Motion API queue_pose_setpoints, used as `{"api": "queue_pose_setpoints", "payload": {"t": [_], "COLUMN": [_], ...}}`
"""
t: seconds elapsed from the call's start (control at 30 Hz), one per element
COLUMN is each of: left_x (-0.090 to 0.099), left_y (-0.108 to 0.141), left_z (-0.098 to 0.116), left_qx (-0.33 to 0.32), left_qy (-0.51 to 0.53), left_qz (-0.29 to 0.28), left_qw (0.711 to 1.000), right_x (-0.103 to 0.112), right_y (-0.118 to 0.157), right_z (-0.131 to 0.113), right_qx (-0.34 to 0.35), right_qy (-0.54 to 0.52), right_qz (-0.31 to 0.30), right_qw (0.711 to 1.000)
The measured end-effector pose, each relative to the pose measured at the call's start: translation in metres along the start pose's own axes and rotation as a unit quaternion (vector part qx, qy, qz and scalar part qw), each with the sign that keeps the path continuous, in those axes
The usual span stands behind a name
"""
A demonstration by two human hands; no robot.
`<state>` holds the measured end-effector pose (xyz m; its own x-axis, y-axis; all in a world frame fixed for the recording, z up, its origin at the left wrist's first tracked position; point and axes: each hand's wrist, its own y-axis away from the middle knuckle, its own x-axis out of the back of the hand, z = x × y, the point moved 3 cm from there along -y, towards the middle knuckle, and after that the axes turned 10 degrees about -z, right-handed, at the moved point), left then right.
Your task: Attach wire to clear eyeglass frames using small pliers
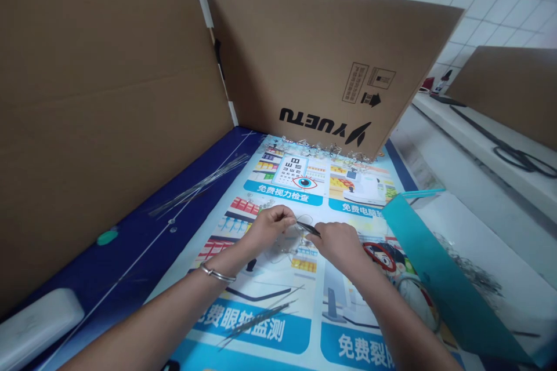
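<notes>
Near the middle of the printed mat, my left hand [272,227] is closed, with thumb and fingertips pinching a thin wire piece [306,218] that arcs between the hands. My right hand [338,242] wraps around a dark slim-tipped tool [310,228], whose handle is mostly hidden in the palm. The tool's tip points left and meets the wire by my left fingertips. Below the hands, a bundle of straight wires [261,320] lies on the mat. Several small bent wire and clear pieces [322,151] line the far edge.
Cardboard panels [331,58] stand at the back and left. More straight wires [202,182] lie at left, near a green disc [107,237] and a white case [41,324]. At right, a teal-edged box [452,278] holds tangled dark wires; scissors [517,156] rest on a ledge.
</notes>
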<state>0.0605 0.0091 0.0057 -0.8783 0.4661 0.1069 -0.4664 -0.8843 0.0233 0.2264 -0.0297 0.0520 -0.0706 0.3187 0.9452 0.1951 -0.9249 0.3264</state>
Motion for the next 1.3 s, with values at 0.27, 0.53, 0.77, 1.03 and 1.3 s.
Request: {"api": "queue_pose_setpoints", "payload": {"t": [0.27,0.53,0.77,1.03,1.3], "left_x": [0.000,0.010,0.016,0.014,0.013], "left_y": [-0.001,-0.002,-0.003,-0.001,0.001], "left_z": [0.002,0.002,-0.003,0.003,0.006], "left_qx": [-0.005,-0.010,0.002,-0.007,0.001], "left_qy": [-0.022,0.025,0.063,0.074,0.067], "left_qz": [0.002,-0.017,-0.061,-0.126,-0.154], "left_qw": [1.000,0.999,0.996,0.989,0.986], "right_x": [0.000,0.028,0.013,-0.004,-0.015], "right_y": [0.000,0.006,-0.006,-0.012,-0.018], "right_z": [-0.002,0.016,0.028,0.016,0.014], "right_qx": [-0.011,0.059,0.065,0.163,0.193], "right_qy": [-0.005,-0.031,-0.067,-0.161,-0.197], "right_qz": [-0.008,0.055,0.010,-0.016,-0.019], "right_qw": [1.000,0.996,0.996,0.973,0.961]}}
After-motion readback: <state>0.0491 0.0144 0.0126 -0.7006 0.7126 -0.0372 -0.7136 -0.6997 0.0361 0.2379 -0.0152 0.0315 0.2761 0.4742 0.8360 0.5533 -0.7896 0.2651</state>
